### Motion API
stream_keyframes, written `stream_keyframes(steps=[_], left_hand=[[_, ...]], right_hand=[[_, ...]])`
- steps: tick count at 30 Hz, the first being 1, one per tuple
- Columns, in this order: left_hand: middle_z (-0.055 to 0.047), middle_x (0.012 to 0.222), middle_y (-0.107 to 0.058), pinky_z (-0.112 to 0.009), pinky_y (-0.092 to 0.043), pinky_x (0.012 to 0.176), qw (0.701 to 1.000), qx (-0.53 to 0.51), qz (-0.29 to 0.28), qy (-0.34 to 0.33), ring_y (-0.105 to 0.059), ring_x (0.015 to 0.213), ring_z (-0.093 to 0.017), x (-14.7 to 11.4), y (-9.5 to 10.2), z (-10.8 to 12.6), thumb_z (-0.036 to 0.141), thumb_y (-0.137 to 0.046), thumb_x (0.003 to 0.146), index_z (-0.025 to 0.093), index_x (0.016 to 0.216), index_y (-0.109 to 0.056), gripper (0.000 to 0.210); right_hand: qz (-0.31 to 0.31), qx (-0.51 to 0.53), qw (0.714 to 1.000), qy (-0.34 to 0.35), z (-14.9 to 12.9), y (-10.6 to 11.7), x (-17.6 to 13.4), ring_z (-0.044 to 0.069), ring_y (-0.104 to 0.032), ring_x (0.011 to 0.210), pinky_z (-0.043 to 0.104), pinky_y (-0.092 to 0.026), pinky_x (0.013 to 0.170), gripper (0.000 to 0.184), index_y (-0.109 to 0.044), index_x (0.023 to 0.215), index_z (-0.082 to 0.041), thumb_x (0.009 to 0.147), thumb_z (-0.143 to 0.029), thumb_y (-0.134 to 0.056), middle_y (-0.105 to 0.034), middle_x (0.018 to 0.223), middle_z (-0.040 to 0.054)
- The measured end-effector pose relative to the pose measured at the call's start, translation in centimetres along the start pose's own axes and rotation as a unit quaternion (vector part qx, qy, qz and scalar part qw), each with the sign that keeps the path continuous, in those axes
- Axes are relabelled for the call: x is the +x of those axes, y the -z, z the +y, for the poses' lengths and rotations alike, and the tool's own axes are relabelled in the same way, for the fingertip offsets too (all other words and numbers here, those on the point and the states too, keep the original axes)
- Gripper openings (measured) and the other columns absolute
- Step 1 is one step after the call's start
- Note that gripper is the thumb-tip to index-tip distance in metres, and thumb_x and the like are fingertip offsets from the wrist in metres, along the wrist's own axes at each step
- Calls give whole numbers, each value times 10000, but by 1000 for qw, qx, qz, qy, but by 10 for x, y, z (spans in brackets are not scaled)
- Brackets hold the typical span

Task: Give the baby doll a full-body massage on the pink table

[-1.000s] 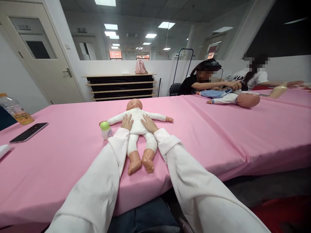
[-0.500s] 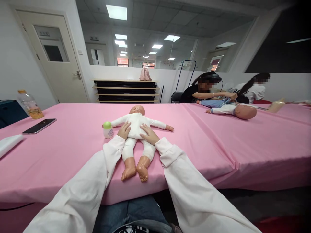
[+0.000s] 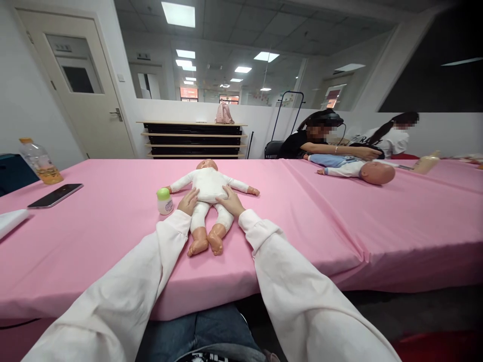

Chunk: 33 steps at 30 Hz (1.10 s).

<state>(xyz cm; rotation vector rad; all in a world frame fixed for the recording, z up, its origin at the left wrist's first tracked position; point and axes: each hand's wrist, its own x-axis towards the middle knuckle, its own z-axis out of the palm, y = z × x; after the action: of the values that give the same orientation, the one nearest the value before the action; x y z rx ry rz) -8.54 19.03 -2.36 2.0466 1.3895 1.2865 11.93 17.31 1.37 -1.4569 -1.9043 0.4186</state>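
A baby doll (image 3: 209, 185) in a white bodysuit lies on its back on the pink tablecloth, head away from me, arms spread and bare feet toward me. My left hand (image 3: 187, 202) grips its waist from the left. On the other side, my right hand (image 3: 231, 202) holds the waist with the thumb over the belly; the undersides of both hands are hidden. Just left of my left hand stands a small white jar (image 3: 165, 203) with a green lid, upright and apart from the hand.
To the left are a phone (image 3: 56, 195), a drink bottle (image 3: 41, 163) and a white object (image 3: 13, 221) at the edge. Over on the right, a co-worker (image 3: 315, 141) reaches across a second doll (image 3: 377, 172), near a beige bottle (image 3: 427, 162). Another person sits beyond.
The doll has slid away from me, up the table, with my hands at its waist. Its feet are farther from the table's front edge. The co-worker's arm has stretched out farther right.
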Motion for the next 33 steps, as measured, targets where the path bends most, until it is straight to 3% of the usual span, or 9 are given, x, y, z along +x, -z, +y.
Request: stream_keyframes(steps=[4,6,9,12,15,20,26,30,33], left_hand=[[-60,1386,-404,-333,-264,1093,999,3,-35,6,-329,1302,-186,-7,0,0,246,-441,821,155,1264,-485,454],[-78,1385,-404,-325,-286,1082,999,-2,-28,18,-345,1292,-201,-7,-1,-1,247,-450,826,120,1280,-463,472],[-82,1377,-413,-325,-296,1079,1000,-1,-25,17,-358,1285,-208,-6,-2,-1,270,-439,846,116,1292,-448,473],[-56,1359,-438,-332,-307,1077,999,16,-24,20,-363,1283,-215,-6,-2,-2,301,-457,844,188,1290,-457,460],[-56,1354,-446,-335,-295,1085,999,33,-21,20,-358,1284,-224,-7,-1,-3,282,-448,838,165,1275,-473,453],[-39,1360,-441,-369,-287,1086,998,44,-28,20,-373,1276,-195,-10,1,-3,200,-419,788,180,1255,-483,472],[-86,1369,-425,-325,-268,1092,999,34,-28,22,-356,1284,-204,-15,4,5,180,-406,791,103,1278,-461,496],[-52,1334,-472,-344,-302,1077,998,46,-23,26,-406,1251,-205,-14,8,11,183,-432,770,150,1229,-511,466],[-33,1191,-594,-341,-385,1018,997,59,46,4,-513,1146,-200,-17,14,19,236,-427,795,191,1104,-593,353]], right_hand=[[-115,-32,988,92,-11,0,-31,257,-49,1384,516,-71,1091,614,-365,1351,-200,783,-332,-558,-126,1495,93],[-161,-46,977,134,-22,2,-54,268,-81,1380,582,-33,1064,442,-486,1265,-241,827,-302,-494,-232,1471,61],[-228,-27,955,186,-38,13,-77,263,-315,1306,609,-27,1053,319,-614,1114,-271,880,-286,-399,-534,1277,31],[-285,57,938,187,-43,27,-73,235,-556,1083,506,-265,1042,322,-634,1089,-250,872,-368,-428,-661,1074,37],[-238,113,951,163,-32,31,-48,217,-607,988,368,-439,914,362,-648,1070,-218,845,-435,-465,-667,1044,57],[-136,42,969,200,-5,10,-17,195,-584,1011,343,-406,947,301,-690,980,-189,849,-352,-473,-673,1031,50],[-178,-30,947,266,-7,10,-36,203,-510,1113,387,-304,1024,259,-718,866,-235,851,-339,-482,-671,1043,18],[-206,9,940,272,-16,17,-48,196,-581,922,356,-411,895,305,-715,863,-209,867,-356,-449,-701,857,30],[-162,55,954,245,-14,15,-47,178,-605,853,315,-458,814,304,-697,924,-187,858,-367,-461,-695,878,41]])
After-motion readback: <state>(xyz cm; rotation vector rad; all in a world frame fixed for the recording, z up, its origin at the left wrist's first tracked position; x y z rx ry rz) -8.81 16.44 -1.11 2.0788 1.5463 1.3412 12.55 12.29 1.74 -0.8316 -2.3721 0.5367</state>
